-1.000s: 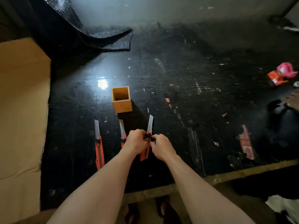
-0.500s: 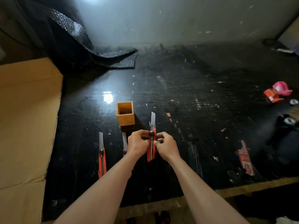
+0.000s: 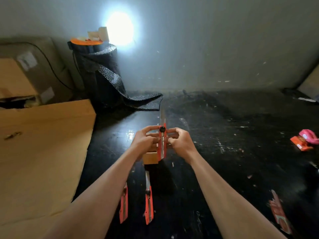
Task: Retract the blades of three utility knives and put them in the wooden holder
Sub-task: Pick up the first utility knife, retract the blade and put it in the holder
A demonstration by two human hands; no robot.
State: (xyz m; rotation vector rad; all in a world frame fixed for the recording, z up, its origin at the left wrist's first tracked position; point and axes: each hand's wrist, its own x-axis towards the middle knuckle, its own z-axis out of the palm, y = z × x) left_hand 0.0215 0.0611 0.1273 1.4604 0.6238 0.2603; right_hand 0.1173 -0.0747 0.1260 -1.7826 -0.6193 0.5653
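Here both hands held one orange utility knife (image 3: pixel 162 144) upright above the black table (image 3: pixel 224 135), its blade (image 3: pixel 162 116) still fully extended and pointing away from the person. The left hand (image 3: pixel 145 142) and the right hand (image 3: pixel 181 144) were each closed on the knife's body from opposite sides, fingertips meeting near the black locking wheel (image 3: pixel 162 129). The wooden holder (image 3: pixel 150 157) stood on the table directly below and behind the hands, largely hidden by them. Two further knives lay nearer the person, blades still out: the left knife (image 3: pixel 124 204), partly covered by the left forearm, and the middle knife (image 3: pixel 148 202).

By judgement, the knife was light and rigid, with a smooth plastic body that could slip; the thin segmented blade was sharp and brittle. Hold was best taken on the orange body below the wheel, fingers kept clear of the edge, one hand steadying while the other loosened the wheel and drew the slider back.

Compared with the frame half a second before, the knife had been raised closer to the camera, so that it now overlapped the holder rather than standing just right of it. The view had tilted upward, revealing a dark roll (image 3: pixel 98 66) and cardboard boxes (image 3: pixel 25 75) by the wall. The blade's extension appeared unchanged.
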